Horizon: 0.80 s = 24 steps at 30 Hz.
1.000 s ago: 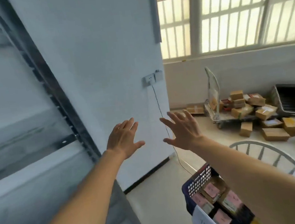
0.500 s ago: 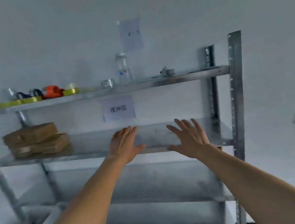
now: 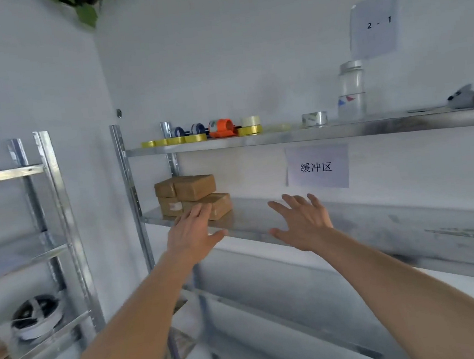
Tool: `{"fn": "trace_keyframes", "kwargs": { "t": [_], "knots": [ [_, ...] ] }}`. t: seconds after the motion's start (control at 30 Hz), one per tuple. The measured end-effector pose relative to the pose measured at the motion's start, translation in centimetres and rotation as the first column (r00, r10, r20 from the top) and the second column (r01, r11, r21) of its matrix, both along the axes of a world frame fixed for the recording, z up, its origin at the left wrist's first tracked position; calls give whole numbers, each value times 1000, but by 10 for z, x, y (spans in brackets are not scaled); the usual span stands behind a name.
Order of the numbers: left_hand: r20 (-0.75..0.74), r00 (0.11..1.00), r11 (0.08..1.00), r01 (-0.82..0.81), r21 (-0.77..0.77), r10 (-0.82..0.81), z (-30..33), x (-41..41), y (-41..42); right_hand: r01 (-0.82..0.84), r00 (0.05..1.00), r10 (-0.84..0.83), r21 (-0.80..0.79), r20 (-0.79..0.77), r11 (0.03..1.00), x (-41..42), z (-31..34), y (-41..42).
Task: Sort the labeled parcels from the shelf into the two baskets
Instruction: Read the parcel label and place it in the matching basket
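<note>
Several brown cardboard parcels [image 3: 191, 194] are stacked at the left end of the metal shelf [image 3: 352, 216], one showing a white label. My left hand [image 3: 193, 233] is stretched out with straight fingers, its fingertips just in front of the lower parcel; I cannot tell whether it touches. My right hand [image 3: 302, 220] is spread open over the bare shelf board to the right of the stack, holding nothing. Neither basket is in view.
The shelf above carries tape rolls [image 3: 178, 140], an orange tape dispenser [image 3: 222, 127] and a glass jar [image 3: 351, 91]. A paper sign [image 3: 317, 167] hangs on the wall behind. A second metal rack [image 3: 46, 201] stands to the left with a cable reel [image 3: 35, 316].
My view has swung left from the window side and basket to the shelf. Both open hands have come closer to the parcel stack, which now lies right before my left hand.
</note>
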<state>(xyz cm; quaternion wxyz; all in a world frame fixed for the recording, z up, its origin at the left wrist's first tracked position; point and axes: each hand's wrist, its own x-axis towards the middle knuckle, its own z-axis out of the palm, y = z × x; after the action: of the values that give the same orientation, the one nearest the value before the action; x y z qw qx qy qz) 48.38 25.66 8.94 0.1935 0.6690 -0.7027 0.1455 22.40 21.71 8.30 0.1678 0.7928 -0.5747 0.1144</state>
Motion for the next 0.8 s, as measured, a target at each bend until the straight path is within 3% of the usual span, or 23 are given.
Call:
{"fn": "trace_keyframes", "kwargs": {
  "t": [0.5, 0.8],
  "knots": [
    [-57, 993, 994, -107, 11, 107, 10, 100, -230, -64, 985, 40, 139, 168, 988, 111, 5, -251],
    [-129, 988, 993, -77, 91, 88, -26, 142, -336, -51, 988, 13, 241, 156, 969, 155, -20, -345]
  ]
}}
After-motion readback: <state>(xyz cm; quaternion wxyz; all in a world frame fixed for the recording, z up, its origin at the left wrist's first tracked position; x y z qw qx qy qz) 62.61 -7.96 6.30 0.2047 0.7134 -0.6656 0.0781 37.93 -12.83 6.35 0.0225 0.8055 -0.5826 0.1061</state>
